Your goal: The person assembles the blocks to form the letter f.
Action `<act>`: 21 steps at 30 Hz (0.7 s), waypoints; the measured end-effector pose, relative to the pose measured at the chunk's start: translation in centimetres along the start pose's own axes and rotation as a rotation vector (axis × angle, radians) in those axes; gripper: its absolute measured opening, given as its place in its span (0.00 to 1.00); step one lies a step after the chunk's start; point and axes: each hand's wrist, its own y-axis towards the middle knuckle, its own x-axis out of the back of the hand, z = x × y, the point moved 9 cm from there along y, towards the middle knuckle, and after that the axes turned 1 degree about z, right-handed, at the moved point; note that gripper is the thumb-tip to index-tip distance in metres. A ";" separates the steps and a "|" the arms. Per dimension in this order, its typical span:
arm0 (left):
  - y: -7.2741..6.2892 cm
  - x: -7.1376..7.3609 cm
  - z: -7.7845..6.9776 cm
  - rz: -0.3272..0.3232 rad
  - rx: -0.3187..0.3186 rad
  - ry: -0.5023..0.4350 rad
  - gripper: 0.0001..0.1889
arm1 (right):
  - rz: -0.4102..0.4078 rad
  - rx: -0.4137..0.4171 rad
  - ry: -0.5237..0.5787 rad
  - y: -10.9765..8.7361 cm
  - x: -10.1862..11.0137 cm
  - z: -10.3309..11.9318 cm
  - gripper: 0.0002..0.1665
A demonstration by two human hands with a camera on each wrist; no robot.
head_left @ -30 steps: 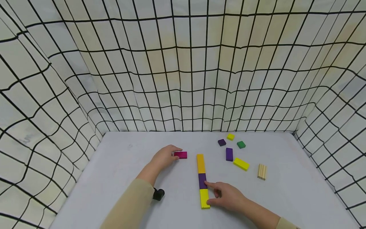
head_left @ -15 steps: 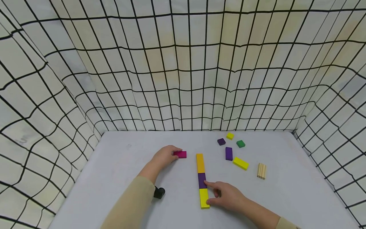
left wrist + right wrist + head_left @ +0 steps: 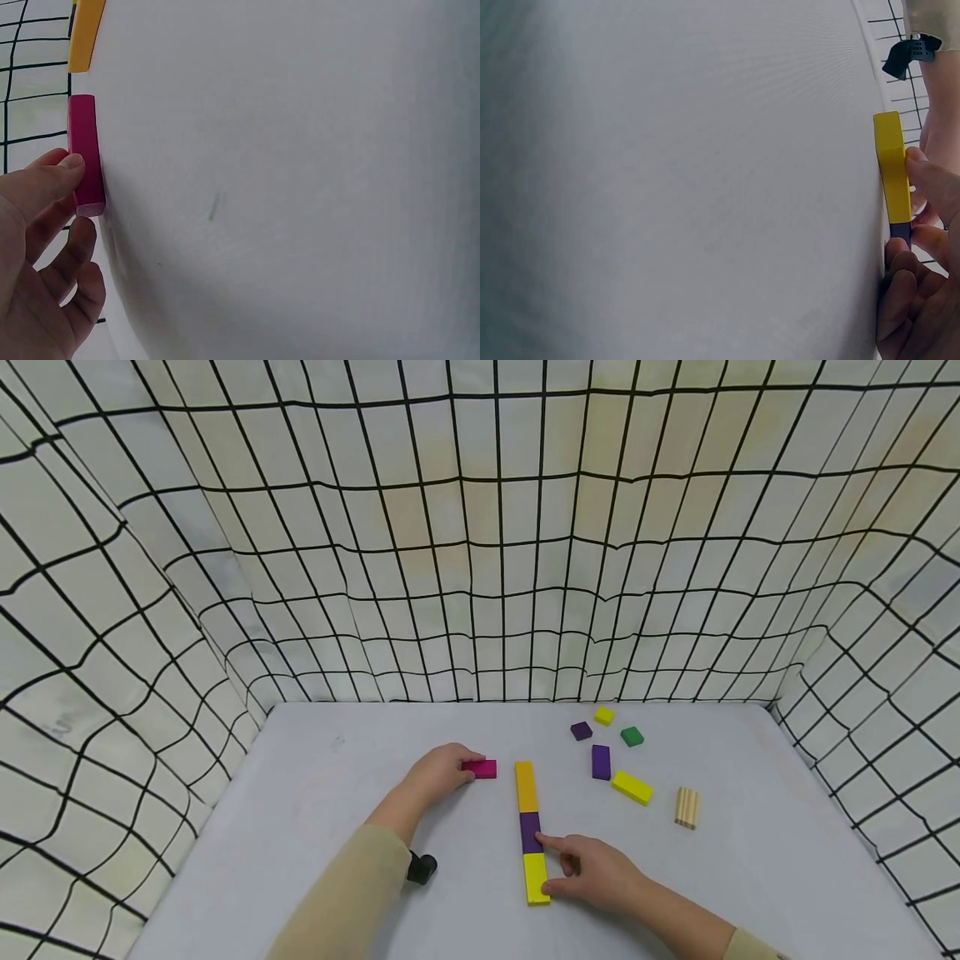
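Observation:
Three blocks lie end to end in a row: an orange block (image 3: 527, 787) at the far end, a dark purple block (image 3: 529, 832) in the middle and a yellow block (image 3: 536, 878) nearest. My right hand (image 3: 596, 872) is on the row's right side. Its extended index finger touches the purple block, and its thumb touches the yellow one. Left of the row's far end, my left hand (image 3: 438, 775) pinches a magenta block (image 3: 85, 135) by its left end, between thumb and fingers. A gap separates the magenta block from the orange block.
Right of the row lie a purple block (image 3: 601, 762), a yellow block (image 3: 632, 787) and a bundle of wooden sticks (image 3: 686, 808). Farther back are small dark purple (image 3: 581, 731), yellow (image 3: 604, 716) and green (image 3: 632, 737) blocks. Black-lined netting (image 3: 480, 568) borders the white table.
My left hand has moved slightly right with the magenta block, closer to the row. The right hand and the three-block row have stayed in place.

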 end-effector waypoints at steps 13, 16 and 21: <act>-0.2 -0.8 -2.0 0.022 -0.043 0.027 0.18 | -0.001 0.000 -0.007 0.1 0.0 -0.2 0.43; -0.1 -0.9 -2.2 0.021 -0.049 0.032 0.18 | 0.000 -0.003 -0.007 0.1 0.0 -0.2 0.43; 0.0 -1.1 -2.4 0.020 -0.059 0.040 0.18 | -0.001 -0.006 -0.008 0.1 -0.1 -0.2 0.43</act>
